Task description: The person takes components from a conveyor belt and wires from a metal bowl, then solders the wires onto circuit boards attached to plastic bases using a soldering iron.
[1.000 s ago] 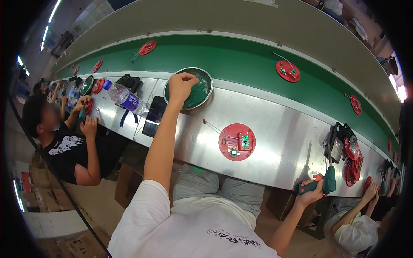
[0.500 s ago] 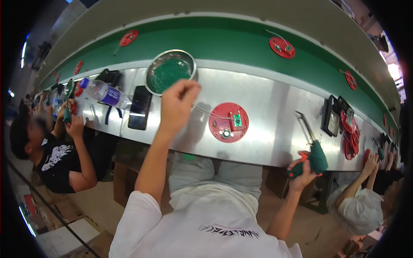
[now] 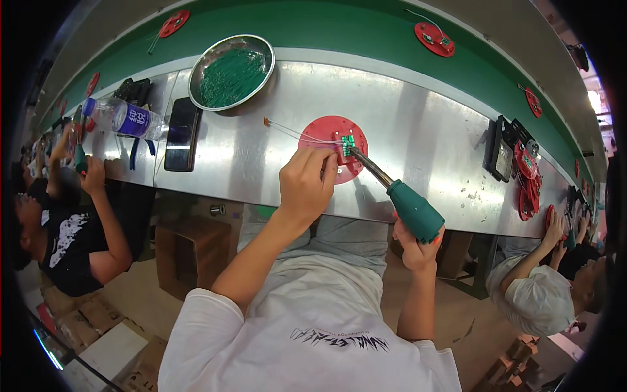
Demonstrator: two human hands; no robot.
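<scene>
My right hand (image 3: 417,248) grips a green soldering gun (image 3: 416,210). Its long metal tip reaches a small green circuit board (image 3: 347,145) on a red round disc (image 3: 357,134) lying on the metal bench. Beside the board, the fingers of my left hand (image 3: 307,183) are pinched together over the disc's near edge; what they hold, if anything, is hidden. Thin white wires (image 3: 287,129) run from the board to the left and end in a small orange piece (image 3: 266,121).
A steel bowl (image 3: 269,53) of thin green pieces stands at the back left, near a phone (image 3: 181,134) and a plastic bottle (image 3: 134,119). Black parts (image 3: 501,149) and stacked red discs (image 3: 528,189) lie right. More discs (image 3: 434,39) rest on the green strip behind. People work on both sides.
My left hand has come from beside the bowl to the disc. The soldering gun has swung left, bringing its tip onto the circuit board.
</scene>
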